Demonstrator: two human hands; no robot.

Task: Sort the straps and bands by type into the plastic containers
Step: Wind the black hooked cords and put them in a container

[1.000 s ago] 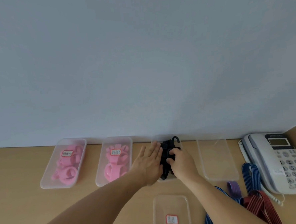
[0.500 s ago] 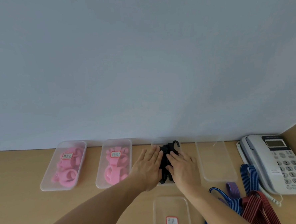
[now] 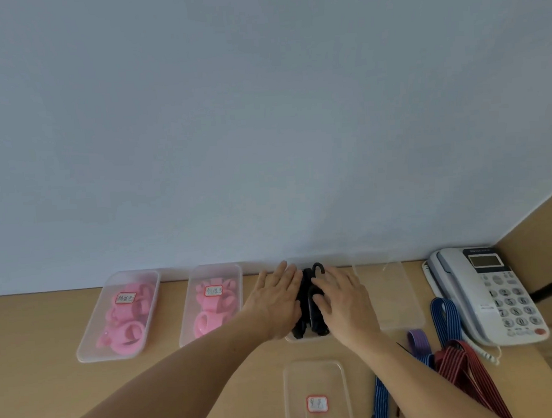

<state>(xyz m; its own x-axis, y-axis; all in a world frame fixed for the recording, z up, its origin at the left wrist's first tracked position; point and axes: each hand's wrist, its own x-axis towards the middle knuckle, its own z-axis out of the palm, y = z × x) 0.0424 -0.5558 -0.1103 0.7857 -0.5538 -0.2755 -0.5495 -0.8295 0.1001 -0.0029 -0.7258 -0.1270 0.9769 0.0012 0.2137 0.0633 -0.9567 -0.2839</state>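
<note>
- At the back of the desk (image 3: 35, 369), by the wall, black straps (image 3: 307, 307) lie bundled in the third bin (image 3: 303, 338) of a row.
- Left hand (image 3: 274, 301) lies flat on the bundle's left side, fingers straight and close together, pointing at the wall.
- Right hand (image 3: 342, 305) lies flat on the bundle's right side, fingers straight and slightly spread; its thumb (image 3: 319, 300) rests on the straps.
- Neither hand curls round the straps; both press on them with extended fingers, and a dark strip of the bundle shows between the two hands.
- A black hook (image 3: 318, 267) sticks up from the far end of the bundle, just past the fingertips.
- To the left, two bins hold pink bands: the far-left bin (image 3: 83, 353) and the second bin (image 3: 184, 339), each with a red-edged label.
- Right of the hands stands a clear bin (image 3: 403, 301) with nothing visible in it.
- Nearer the person, below the hands, lies another clear bin (image 3: 313, 371) with a label (image 3: 317, 403).
- Loose on the desk at the right: blue straps (image 3: 444, 311), a purple band (image 3: 418, 339) and red straps (image 3: 455, 362), partly under the right forearm.
- A phone (image 3: 493, 295) sits at the far right.
</note>
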